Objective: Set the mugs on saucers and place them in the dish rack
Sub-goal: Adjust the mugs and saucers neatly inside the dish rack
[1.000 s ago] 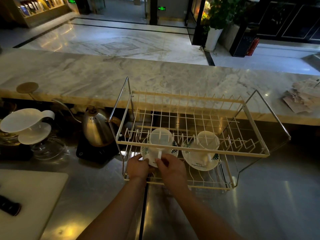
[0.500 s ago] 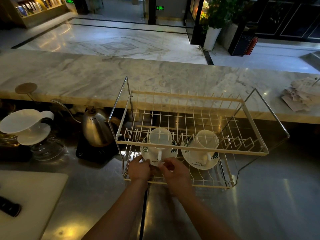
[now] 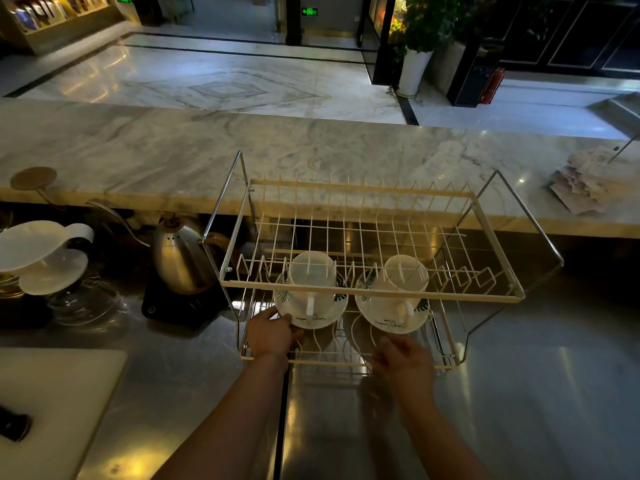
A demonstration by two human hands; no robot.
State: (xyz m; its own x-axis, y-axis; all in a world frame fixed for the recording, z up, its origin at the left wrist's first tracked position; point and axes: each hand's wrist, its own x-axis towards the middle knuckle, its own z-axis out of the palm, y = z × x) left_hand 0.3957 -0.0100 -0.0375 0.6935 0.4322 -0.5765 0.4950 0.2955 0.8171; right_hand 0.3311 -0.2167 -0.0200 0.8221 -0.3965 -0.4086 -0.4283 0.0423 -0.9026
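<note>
rack: a two-level wire dish rack (image 3: 372,296) stands on a steel counter (image 3: 519,393).
mugs: the left mug (image 3: 312,273) sits on the left saucer (image 3: 313,315), the right mug (image 3: 405,278) on the right saucer (image 3: 388,322), both on the rack's lower level, side by side.
left hand: the left hand (image 3: 272,332) pinches the near left edge of the left saucer.
right hand: the right hand (image 3: 405,362) hovers loose and empty at the rack's front rail, blurred.
surface: a kettle (image 3: 180,259) and a white board (image 3: 52,403) lie to the left.
room: a marble bar top (image 3: 138,150) runs behind, then polished floor (image 3: 225,84) and a potted plant (image 3: 415,46).
</note>
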